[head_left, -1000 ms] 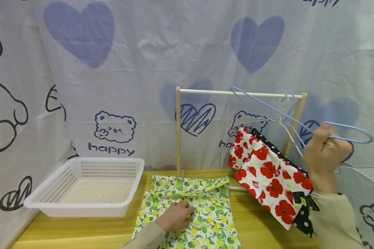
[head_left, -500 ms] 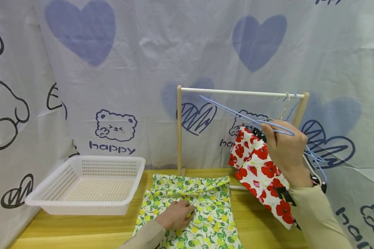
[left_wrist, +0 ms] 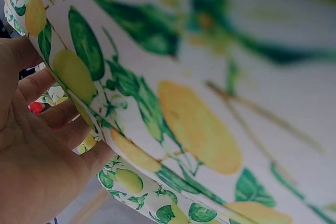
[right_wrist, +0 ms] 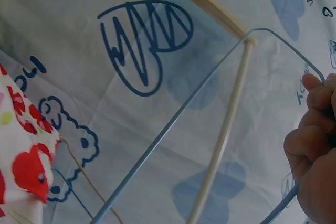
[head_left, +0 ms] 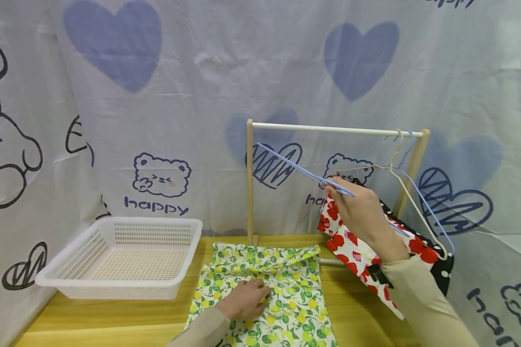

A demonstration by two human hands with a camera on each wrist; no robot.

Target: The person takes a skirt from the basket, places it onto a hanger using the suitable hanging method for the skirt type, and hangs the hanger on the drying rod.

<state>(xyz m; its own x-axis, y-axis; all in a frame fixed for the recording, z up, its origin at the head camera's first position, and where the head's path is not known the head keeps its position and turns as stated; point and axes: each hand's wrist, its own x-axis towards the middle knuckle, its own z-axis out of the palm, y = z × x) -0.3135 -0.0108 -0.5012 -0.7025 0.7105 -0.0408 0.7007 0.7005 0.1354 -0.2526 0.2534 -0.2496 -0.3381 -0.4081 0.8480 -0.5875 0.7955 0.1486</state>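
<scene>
A white cloth with a lemon and green leaf print (head_left: 291, 299) lies spread on the wooden table. My left hand (head_left: 245, 300) rests on its middle; in the left wrist view, the fingers (left_wrist: 60, 114) touch the fabric. At the right, my right hand (head_left: 359, 209) grips a light blue wire hanger (head_left: 293, 165), held in the air before the rack and slanting up to the left. The right wrist view shows curled fingers (right_wrist: 310, 135) around the hanger's wire. Behind my right forearm hangs a red-flower-print cloth (head_left: 336, 241), partly hidden.
A small rack with a white rail (head_left: 321, 127) stands at the back. Near its right end hang a cream hanger (head_left: 410, 193) and a blue one (head_left: 430, 209), with black polka-dot fabric (head_left: 444, 274) behind the flowered cloth. A white plastic basket (head_left: 121, 289) sits at the left.
My right hand has carried the blue hanger leftward from the right side of the rack, and the hanger has turned to appear edge-on. The left hand stays on the lemon-print cloth.
</scene>
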